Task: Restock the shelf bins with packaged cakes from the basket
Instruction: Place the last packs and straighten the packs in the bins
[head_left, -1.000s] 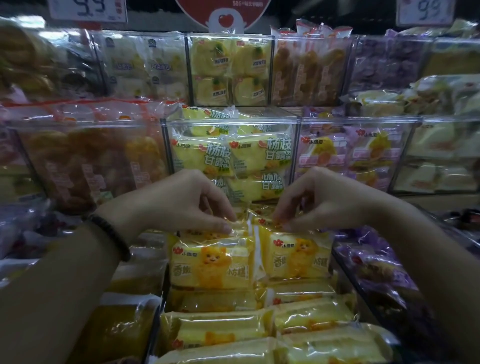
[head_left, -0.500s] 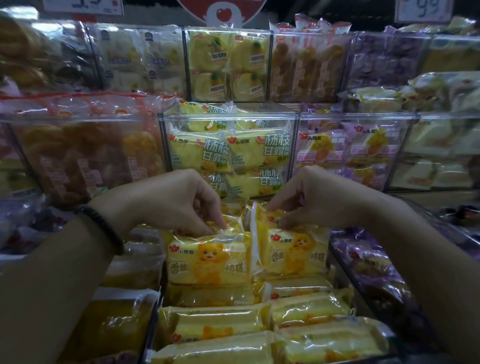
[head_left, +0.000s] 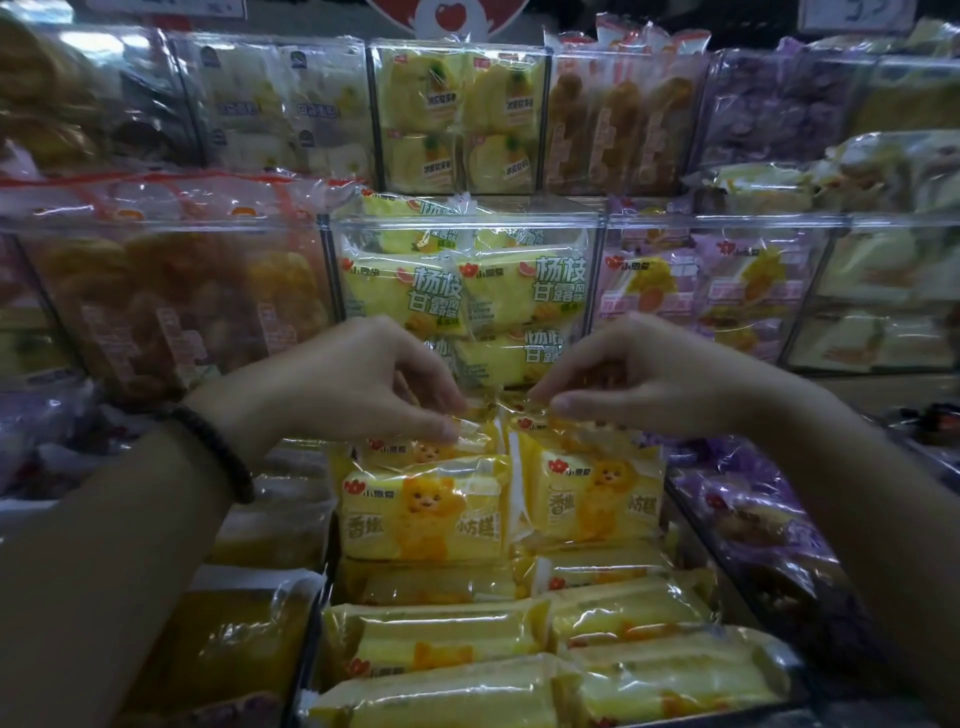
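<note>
Inspecting the lower bin, we found both hands at work over its back row of yellow bear-printed cake packs. The left hand was pinched, thumb against fingertips, on the clear top seam of a partly hidden pack standing behind the left upright pack. A dark beaded bracelet sat on that wrist. The right hand was likewise pinched on the crinkled top edge of the right upright pack. We noted that neither hand was released or clenched into a fist; each gripped wrapper film only.

The two upright packs stood side by side, touching, faces toward the camera, at the rear of the bin. In front of them we recorded further yellow packs lying flat in rows, filling the bin to its near edge.

Directly behind the hands stood a clear bin holding yellow packs with large green lettering. To its left we saw a bin of orange-brown pastries, and to its right a bin of pink-and-purple packs. The upper shelf carried more clear bins, including one of pineapple-printed yellow packs. Purple-wrapped goods lay in the compartment just right of the bear packs. We saw no basket in this view.
</note>
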